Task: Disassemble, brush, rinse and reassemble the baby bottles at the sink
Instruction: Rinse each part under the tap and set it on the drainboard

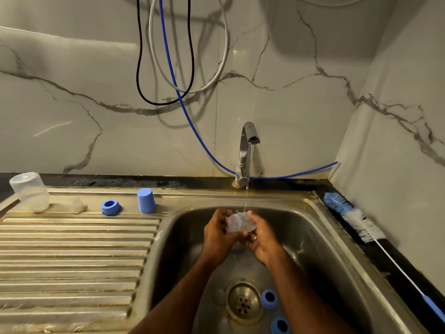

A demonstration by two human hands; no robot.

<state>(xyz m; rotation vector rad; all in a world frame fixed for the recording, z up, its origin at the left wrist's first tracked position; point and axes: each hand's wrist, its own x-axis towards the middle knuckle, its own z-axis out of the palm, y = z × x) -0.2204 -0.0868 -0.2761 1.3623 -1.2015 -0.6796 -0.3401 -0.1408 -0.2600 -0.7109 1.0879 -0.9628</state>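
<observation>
Fingers of both hands curl round small clear plastic bottle part, translucent, round-rimmed, wet. Left hand grips its left side, right hand its right, over steel sink basin, under thin stream from chrome tap. Two blue screw rings lie by drain. On drainboard: clear inverted bottle, blue ring, blue cap. Blue-white bottle brush lies on right counter.

No readable text, labels or numbers anywhere.
</observation>
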